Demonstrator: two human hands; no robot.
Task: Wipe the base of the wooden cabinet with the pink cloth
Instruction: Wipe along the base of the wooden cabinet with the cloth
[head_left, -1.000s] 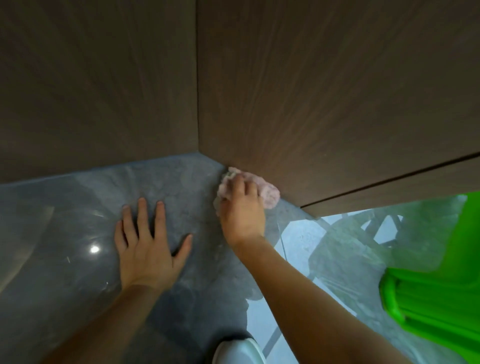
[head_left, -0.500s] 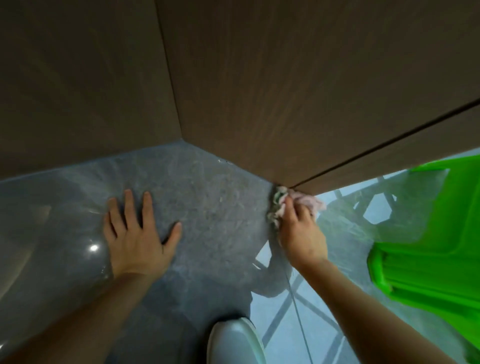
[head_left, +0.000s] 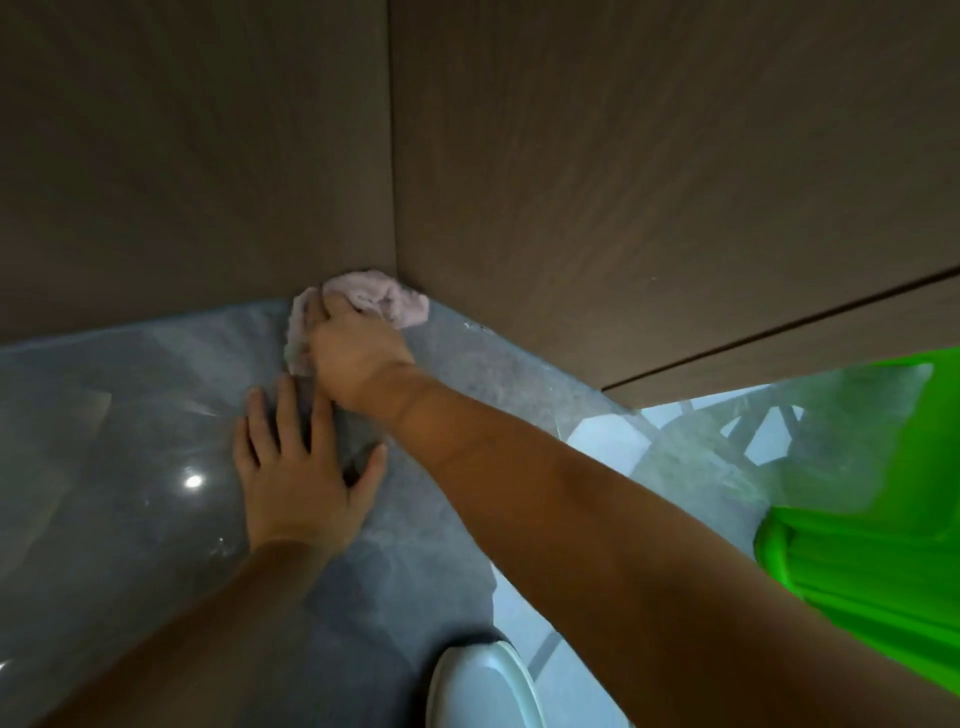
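Right hand (head_left: 358, 353) fingers bunch the pink cloth (head_left: 382, 299) against the cabinet (head_left: 597, 182) corner (seemingly touching); left hand (head_left: 298, 478) splayed.

Glossy grey floor (head_left: 130, 415) at the cabinet corner

Pink cloth (head_left: 384, 301) bunched in the far corner; left hand (head_left: 301, 478) flat beside it; a green, perhaps plastic, object (head_left: 872, 545) at the right edge.

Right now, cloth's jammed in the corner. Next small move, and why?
Probably drag the pink cloth rightward along the cabinet base. The right hand has it bunched into the inside corner where the two wooden panels meet the floor, and pale specks show at the base edge just right of it. The left hand lies flat on the floor as a brace, so it can stay put.
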